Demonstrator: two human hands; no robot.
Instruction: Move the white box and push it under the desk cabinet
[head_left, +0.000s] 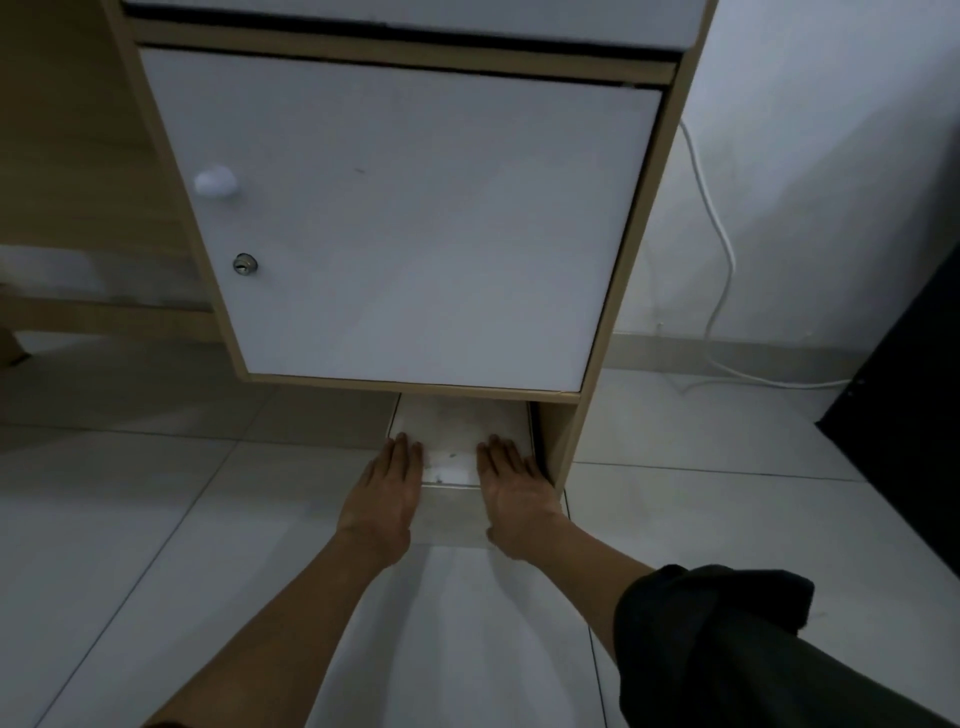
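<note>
The white box (457, 431) lies on the tiled floor, its far part under the desk cabinet (405, 218), its near end sticking out. My left hand (387, 493) rests flat on the box's near left corner, fingers straight and together. On the near right corner my right hand (511, 493) lies flat in the same way, close to the cabinet's wooden side panel (558, 441). Neither hand is wrapped around the box. The cabinet has a white door with a round knob (215, 180) and a lock (245, 264).
A white cable (722, 249) hangs down the wall right of the cabinet and runs along the floor. A dark panel (904, 395) stands at the far right. Left of the cabinet is the desk's open leg space with a wooden rail.
</note>
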